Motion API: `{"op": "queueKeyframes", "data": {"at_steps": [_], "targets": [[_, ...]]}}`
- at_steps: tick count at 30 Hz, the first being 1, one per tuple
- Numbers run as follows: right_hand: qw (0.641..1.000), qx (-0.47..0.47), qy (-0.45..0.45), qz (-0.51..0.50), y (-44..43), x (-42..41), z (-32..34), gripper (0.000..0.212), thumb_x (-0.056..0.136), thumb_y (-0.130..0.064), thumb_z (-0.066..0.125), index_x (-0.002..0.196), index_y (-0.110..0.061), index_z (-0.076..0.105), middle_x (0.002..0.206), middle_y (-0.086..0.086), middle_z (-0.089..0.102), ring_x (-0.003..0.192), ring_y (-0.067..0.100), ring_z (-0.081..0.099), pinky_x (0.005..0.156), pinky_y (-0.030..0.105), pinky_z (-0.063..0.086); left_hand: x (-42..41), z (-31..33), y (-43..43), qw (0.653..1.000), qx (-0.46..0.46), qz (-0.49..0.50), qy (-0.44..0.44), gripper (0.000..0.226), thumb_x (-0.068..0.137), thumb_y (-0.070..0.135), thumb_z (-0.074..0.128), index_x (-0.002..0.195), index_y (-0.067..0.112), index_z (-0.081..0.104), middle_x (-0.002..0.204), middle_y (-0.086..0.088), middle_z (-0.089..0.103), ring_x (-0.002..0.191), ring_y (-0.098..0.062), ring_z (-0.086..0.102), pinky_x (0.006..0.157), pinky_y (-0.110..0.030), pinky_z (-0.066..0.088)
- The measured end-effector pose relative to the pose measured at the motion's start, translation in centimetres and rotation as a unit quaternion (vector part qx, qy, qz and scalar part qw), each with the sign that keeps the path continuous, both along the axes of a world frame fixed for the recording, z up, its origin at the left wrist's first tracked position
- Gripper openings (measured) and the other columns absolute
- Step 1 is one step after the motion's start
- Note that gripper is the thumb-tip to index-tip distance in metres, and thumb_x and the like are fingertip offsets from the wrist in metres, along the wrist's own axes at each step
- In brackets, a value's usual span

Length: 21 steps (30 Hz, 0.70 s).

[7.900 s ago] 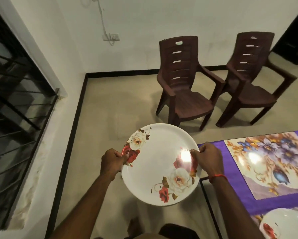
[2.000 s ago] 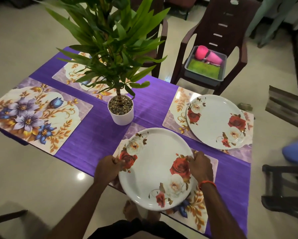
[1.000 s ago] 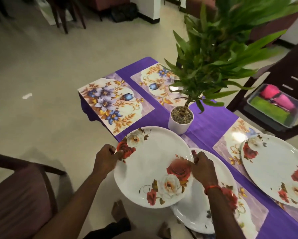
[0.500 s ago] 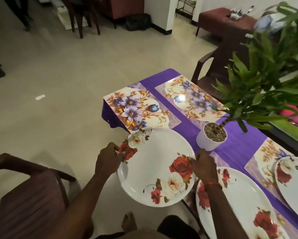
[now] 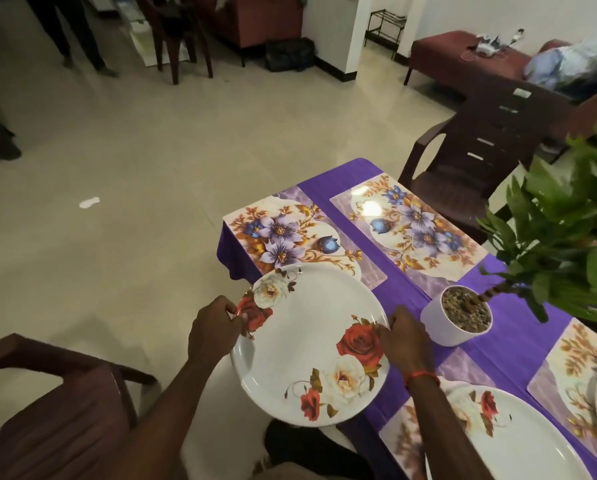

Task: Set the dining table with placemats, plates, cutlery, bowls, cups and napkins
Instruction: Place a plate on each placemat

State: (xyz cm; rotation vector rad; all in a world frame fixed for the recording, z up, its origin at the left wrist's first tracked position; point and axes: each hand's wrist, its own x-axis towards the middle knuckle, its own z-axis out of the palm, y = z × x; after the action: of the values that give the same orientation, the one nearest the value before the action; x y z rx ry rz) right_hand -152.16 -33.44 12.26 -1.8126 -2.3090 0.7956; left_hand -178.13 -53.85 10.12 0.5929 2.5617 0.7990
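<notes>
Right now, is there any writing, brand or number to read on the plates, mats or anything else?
No readable text anywhere.
The held plate, the placemats and the plant pot carry only flowers or plain white.
A pale sticker on the chair back: too small and blurred to read.

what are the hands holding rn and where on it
A white floral plate, held by its rim: the left hand grips the left edge by the red rose, the right hand the opposite edge.
</notes>
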Motion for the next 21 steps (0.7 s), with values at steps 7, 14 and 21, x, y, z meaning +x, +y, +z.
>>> {"op": "queueKeyframes", "data": {"at_steps": [7,14,21], "targets": [[0.999,-0.041,0.019,-0.027,5.4,-6.4,-2.2,0.026,0.092,-0.031,0.071,0.096,-0.013,0.051,0.083,0.001,0.06,0.068,0.014,0.053,0.055,0.026,0.038,-6.7,-0.3,5.5,1.0,-0.009,-0.012,0.001,0.016,0.092,0.027,0.072,0.084,0.019,0.06,0.074,0.007,0.065,0.068,-0.012,0.06,0.059,-0.027,0.041],[0.995,-0.08,0.019,-0.052,9.2,-10.6,-4.3,0.026,0.092,-0.033,0.068,0.098,-0.014,0.051,0.093,0.005,0.064,0.08,0.023,0.059,0.056,0.026,0.041,-12.0,-0.9,10.0,0.998,-0.033,-0.048,-0.017,0.017,0.087,0.021,0.075,0.084,0.016,0.059,0.071,0.01,0.063,0.066,-0.009,0.059,0.056,-0.025,0.04],[0.992,-0.111,0.006,-0.061,11.6,-12.8,-5.8,0.028,0.091,-0.036,0.07,0.1,-0.016,0.052,0.091,0.001,0.063,0.078,0.02,0.06,0.053,0.025,0.04,-15.2,-1.7,13.1,0.996,-0.045,-0.065,-0.026,0.017,0.081,0.015,0.078,0.079,0.017,0.061,0.072,0.005,0.065,0.071,-0.02,0.061,0.059,-0.029,0.042]]}}
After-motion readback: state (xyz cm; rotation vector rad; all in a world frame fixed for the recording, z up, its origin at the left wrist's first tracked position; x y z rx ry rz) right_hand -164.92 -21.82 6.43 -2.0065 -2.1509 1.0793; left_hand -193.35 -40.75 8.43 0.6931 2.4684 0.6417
